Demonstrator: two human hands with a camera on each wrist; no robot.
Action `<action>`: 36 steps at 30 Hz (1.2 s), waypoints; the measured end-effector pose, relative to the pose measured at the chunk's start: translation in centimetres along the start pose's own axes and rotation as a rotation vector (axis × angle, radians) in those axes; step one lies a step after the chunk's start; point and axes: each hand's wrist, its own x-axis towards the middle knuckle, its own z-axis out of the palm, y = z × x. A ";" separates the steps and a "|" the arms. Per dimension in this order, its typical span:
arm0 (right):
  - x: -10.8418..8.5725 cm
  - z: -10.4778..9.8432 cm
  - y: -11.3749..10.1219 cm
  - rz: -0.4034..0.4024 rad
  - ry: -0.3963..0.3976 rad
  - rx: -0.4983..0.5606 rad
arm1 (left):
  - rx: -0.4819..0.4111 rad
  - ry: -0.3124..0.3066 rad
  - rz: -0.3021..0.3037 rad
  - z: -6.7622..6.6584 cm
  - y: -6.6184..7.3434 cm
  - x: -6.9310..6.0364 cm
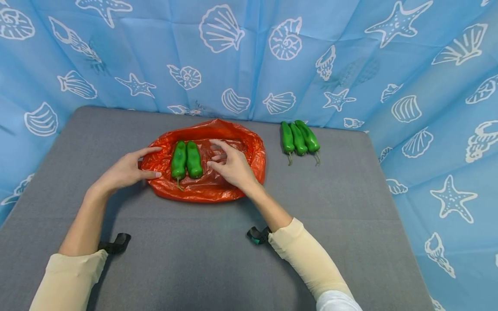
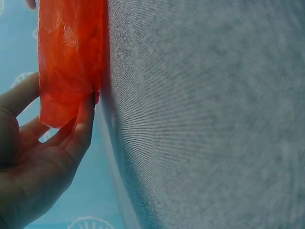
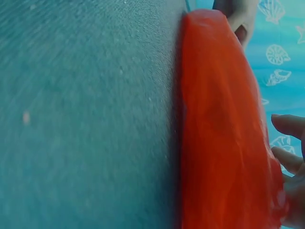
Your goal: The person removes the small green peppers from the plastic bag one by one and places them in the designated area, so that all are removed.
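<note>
A red plastic bag [image 1: 210, 195], its rim spread wide, lies on the table. Inside it, on the left, two long green peppers [image 1: 178, 160] lie side by side with their stalk ends toward me. My left hand [image 1: 123, 169] holds the bag's left end, thumb on the near side and forefinger on the far side; in the left wrist view, other fingers [image 2: 86, 119] touch the red plastic. Over the right half of the bag's inside is my right hand [image 1: 235, 166], fingers parted and holding nothing. The right wrist view shows its fingers [image 3: 288, 160] beyond the bag's side.
Three more green peppers [image 1: 298, 138] lie in a row at the back right of the grey table [image 1: 202, 255]. A blue curtain [image 1: 249, 56] with white shell drawings hangs behind the table and along its right side. Black wrist bands with cameras [image 1: 115, 244] sit on both forearms.
</note>
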 end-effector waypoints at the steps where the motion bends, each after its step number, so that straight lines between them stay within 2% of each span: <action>1: 0.1 0.2 0.0 0.008 -0.007 -0.003 | 0.002 0.000 0.001 0.0 0.0 0.0; 14: 1.0 2.5 -0.4 0.118 -0.102 -0.102 | 0.032 -0.001 -0.005 0.3 0.0 0.0; 26: 2.2 3.2 -0.3 0.116 -0.187 -0.224 | -0.006 -0.011 0.010 0.2 0.0 0.3; 36: 3.2 4.2 -0.6 0.113 -0.198 -0.312 | -0.004 -0.012 -0.003 0.2 0.2 0.3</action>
